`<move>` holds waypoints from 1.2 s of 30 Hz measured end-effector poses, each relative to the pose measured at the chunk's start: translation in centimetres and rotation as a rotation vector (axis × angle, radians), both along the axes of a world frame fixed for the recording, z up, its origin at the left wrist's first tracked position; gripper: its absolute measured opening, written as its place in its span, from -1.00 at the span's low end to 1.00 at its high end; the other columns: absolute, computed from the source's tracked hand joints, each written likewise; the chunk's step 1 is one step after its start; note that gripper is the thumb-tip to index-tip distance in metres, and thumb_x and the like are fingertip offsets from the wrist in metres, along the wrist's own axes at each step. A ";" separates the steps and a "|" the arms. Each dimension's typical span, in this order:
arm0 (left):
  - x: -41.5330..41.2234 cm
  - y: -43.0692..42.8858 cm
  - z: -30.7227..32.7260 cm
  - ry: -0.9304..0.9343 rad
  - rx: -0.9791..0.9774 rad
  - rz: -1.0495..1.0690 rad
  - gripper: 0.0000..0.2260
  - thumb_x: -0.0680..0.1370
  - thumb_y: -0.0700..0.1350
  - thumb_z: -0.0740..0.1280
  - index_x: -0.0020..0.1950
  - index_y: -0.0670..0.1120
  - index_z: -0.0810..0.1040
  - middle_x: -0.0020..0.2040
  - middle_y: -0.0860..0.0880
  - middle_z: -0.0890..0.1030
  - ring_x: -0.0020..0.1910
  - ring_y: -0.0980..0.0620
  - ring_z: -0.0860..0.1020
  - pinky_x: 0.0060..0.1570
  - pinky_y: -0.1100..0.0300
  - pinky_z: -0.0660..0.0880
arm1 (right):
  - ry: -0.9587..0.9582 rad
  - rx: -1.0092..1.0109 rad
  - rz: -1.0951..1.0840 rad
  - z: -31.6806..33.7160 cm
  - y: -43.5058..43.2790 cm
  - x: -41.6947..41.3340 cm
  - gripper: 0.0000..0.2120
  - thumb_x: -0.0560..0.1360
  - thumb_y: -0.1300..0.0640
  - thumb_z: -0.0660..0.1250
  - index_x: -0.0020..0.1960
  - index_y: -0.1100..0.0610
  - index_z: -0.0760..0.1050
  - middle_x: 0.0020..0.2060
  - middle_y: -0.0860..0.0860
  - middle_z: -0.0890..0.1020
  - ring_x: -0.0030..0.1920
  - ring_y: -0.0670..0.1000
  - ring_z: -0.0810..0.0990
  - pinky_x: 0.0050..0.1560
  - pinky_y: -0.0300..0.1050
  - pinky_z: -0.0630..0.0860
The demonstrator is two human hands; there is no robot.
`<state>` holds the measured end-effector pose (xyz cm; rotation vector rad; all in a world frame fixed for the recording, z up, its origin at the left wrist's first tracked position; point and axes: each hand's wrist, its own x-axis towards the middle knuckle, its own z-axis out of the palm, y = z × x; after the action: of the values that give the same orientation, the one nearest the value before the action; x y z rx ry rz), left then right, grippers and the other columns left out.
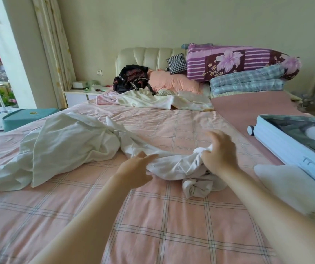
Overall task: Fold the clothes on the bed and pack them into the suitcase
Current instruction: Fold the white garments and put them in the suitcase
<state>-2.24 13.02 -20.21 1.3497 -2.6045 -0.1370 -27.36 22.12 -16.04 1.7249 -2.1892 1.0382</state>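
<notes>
On the bed, spread with a pink checked sheet, a crumpled white garment lies in the middle foreground, directly under both hands in the head view. The right hand rests on the garment's right end with its fingers curled, and its grip is closed round a bunched fold of the cloth that bulges out beside the thumb. The left hand reaches in from the left, its grip wide, with straight fingers touching the garment's left edge and holding nothing. Just below the right wrist, a knotted, twisted part of the same cloth lies on the sheet. To the left, a larger heap of white clothing sprawls across the bed and touches the held garment at its far end.

The suitcase, pale blue, lies open on the right side of the bed, near the right hand but apart from it. Dark and pale contents show inside it. A folded white piece lies against its near side.

Toward the head of the bed there is a rumpled cream blanket. Behind it are a black backpack, a peach pillow and a small checked cushion, all against the padded headboard. A purple flowered quilt sits on folded blue plaid bedding at the right. A nightstand, a pale curtain and a teal box stand along the left side, by a bright window.
</notes>
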 end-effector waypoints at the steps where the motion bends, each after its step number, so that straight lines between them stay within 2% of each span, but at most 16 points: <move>1: -0.9 -0.3 -0.3 -0.035 0.005 -0.004 -0.34 0.50 0.01 0.42 0.53 0.26 0.20 0.31 0.04 0.36 0.18 -0.03 0.51 0.09 0.06 0.54 | -0.052 0.115 0.216 0.4 0.0 0.2 -0.45 0.45 0.19 0.30 0.42 -0.09 0.46 0.35 -0.04 0.52 0.38 0.05 0.42 0.38 -0.07 0.30; 4: -3.3 -1.0 -0.9 -0.062 0.038 0.024 -0.58 0.58 -0.05 0.29 0.43 0.21 0.41 0.14 -0.01 0.39 0.16 -0.09 0.52 0.15 0.03 0.51 | 0.032 0.635 0.431 1.2 0.3 1.6 -0.54 0.41 -0.08 0.30 0.30 -0.30 0.51 0.02 -0.15 0.67 0.13 -0.10 0.54 0.26 -0.20 0.34; 6: -4.1 -1.7 -0.2 -0.094 0.016 0.076 -0.72 0.63 -0.03 0.21 0.32 0.09 0.55 0.14 -0.02 0.49 0.14 -0.10 0.54 0.11 0.04 0.49 | 0.186 0.572 0.382 1.3 -0.3 0.9 -0.79 0.43 -0.03 0.34 -0.06 -0.35 0.61 -0.24 -0.11 0.65 -0.13 -0.10 0.55 0.07 -0.16 0.34; 8: -4.5 -2.6 1.4 -0.176 -0.020 0.125 -0.77 0.64 -0.03 0.20 0.22 0.03 0.58 0.14 0.00 0.60 0.12 -0.08 0.58 0.03 0.09 0.49 | 0.218 0.348 0.305 1.2 -1.2 -0.8 -0.72 0.51 0.04 0.34 -0.34 -0.24 0.57 -0.41 -0.08 0.56 -0.29 -0.04 0.50 -0.03 -0.10 0.30; 11: -5.6 -3.7 4.4 -0.108 0.193 0.195 -0.80 0.67 -0.13 0.16 0.19 -0.17 0.51 -0.17 -0.07 0.72 -0.24 -0.08 0.69 -0.16 0.05 0.62 | 0.293 0.031 0.087 1.8 -2.3 -3.2 -0.79 0.56 0.06 0.35 -0.23 -0.04 0.65 -0.25 -0.06 0.54 -0.16 0.10 0.50 -0.14 -0.06 0.32; 13: -7.0 -4.4 6.5 0.038 0.408 0.211 -0.77 0.70 -0.15 0.10 0.17 -0.28 0.44 -0.26 -0.11 0.71 -0.32 -0.12 0.68 -0.16 -0.03 0.62 | 0.187 0.131 -0.096 2.4 -4.2 -4.5 -0.74 0.60 -0.02 0.27 -0.22 0.00 0.58 -0.27 -0.04 0.53 -0.24 0.07 0.46 -0.30 -0.13 0.28; 16: -9.6 -6.7 9.8 0.137 0.180 0.158 -0.76 0.67 -0.15 0.20 0.27 -0.22 0.51 0.08 -0.16 0.68 0.03 -0.17 0.64 0.05 -0.03 0.59 | -0.137 0.246 -0.278 4.0 -8.2 -6.9 -0.71 0.62 -0.06 0.23 0.06 0.11 0.62 -0.06 0.11 0.65 -0.14 0.16 0.55 -0.25 -0.11 0.36; 18: -11.2 -8.4 11.4 0.327 0.111 0.068 -0.61 0.66 -0.18 0.20 0.50 -0.04 0.32 0.36 -0.14 0.50 0.15 -0.17 0.56 0.08 -0.04 0.57 | -0.340 0.135 -0.273 5.6 -9.9 -8.1 -0.71 0.62 0.08 0.22 0.25 0.12 0.58 0.15 0.13 0.64 0.04 0.19 0.57 -0.10 -0.13 0.39; 20: -12.4 -9.2 12.5 0.582 0.243 -0.054 -0.39 0.65 -0.24 0.21 0.60 0.14 0.07 0.45 -0.10 0.40 0.11 -0.10 0.57 -0.11 0.08 0.60 | -0.440 0.100 -0.154 6.5 -10.7 -8.6 -0.53 0.60 0.17 0.24 0.50 0.05 0.36 0.28 0.02 0.54 0.17 0.10 0.52 0.07 -0.17 0.37; 21: -12.8 -9.3 12.8 0.685 0.268 -0.071 -0.36 0.64 -0.27 0.21 0.61 0.15 0.05 0.46 -0.08 0.41 0.07 -0.04 0.58 -0.20 0.20 0.56 | -0.458 0.137 -0.102 6.5 -10.9 -8.5 -0.32 0.58 0.16 0.27 0.62 0.02 0.07 0.36 0.01 0.44 0.26 0.07 0.47 0.19 -0.13 0.38; 24: -12.9 -8.9 11.5 0.829 0.103 0.024 -0.46 0.60 -0.37 0.15 0.50 0.09 0.33 0.33 0.00 0.53 0.09 0.05 0.57 -0.17 0.30 0.50 | -0.175 0.304 -0.169 4.8 -11.0 -7.8 0.00 0.53 0.15 0.31 0.59 -0.04 -0.43 0.54 0.19 0.22 0.49 0.20 0.29 0.43 0.12 0.33; 27: -12.0 -7.2 8.1 0.726 0.086 0.085 -0.58 0.55 -0.43 0.11 0.02 0.03 0.58 0.00 0.05 0.63 -0.11 0.07 0.60 -0.28 0.29 0.48 | 0.006 0.390 -0.215 2.6 -8.7 -5.6 -0.09 0.51 0.18 0.24 0.62 0.03 -0.31 0.30 0.16 0.51 0.18 0.19 0.55 0.18 0.11 0.52; 29: -11.2 -5.5 5.2 0.488 0.231 0.040 -0.60 0.52 -0.42 0.12 -0.19 0.02 0.58 -0.17 0.06 0.61 -0.22 0.04 0.59 -0.34 0.30 0.45 | 0.180 0.324 -0.190 0.8 -6.8 -3.9 -0.32 0.54 0.12 0.21 0.60 0.09 0.02 0.17 0.13 0.57 0.13 0.19 0.55 0.15 0.06 0.49; 32: -10.4 -3.4 1.0 0.154 0.355 -0.057 -0.71 0.49 -0.28 0.21 -0.24 0.08 0.57 -0.18 0.10 0.60 -0.15 0.01 0.59 -0.21 0.25 0.49 | 0.142 0.180 0.265 -1.5 -3.6 -2.1 -0.63 0.49 0.13 0.27 0.29 0.05 0.55 0.13 0.00 0.61 0.16 0.02 0.55 0.20 -0.02 0.48; 34: -9.9 -2.3 -0.7 0.100 0.385 -0.076 -0.84 0.51 -0.12 0.26 -0.16 0.12 0.56 -0.13 0.11 0.58 -0.10 0.03 0.57 -0.08 0.18 0.52 | 0.182 0.354 0.509 -2.2 -1.8 -1.7 -0.66 0.42 -0.02 0.36 0.19 -0.05 0.62 0.10 -0.13 0.60 0.15 -0.12 0.50 0.25 -0.12 0.41; 36: -9.4 -1.7 -1.1 0.100 0.354 -0.105 -0.91 0.52 -0.01 0.30 -0.12 0.18 0.57 -0.08 0.13 0.61 -0.08 0.04 0.58 0.02 0.07 0.57 | 0.301 0.518 0.479 -2.4 -1.1 -2.4 -0.64 0.39 -0.11 0.38 0.16 -0.08 0.64 0.15 -0.18 0.56 0.19 -0.12 0.46 0.30 -0.10 0.33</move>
<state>-11.68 11.33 -21.27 1.2652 -2.6521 -0.6918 -29.78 20.99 -18.43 2.5166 -2.0045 0.2313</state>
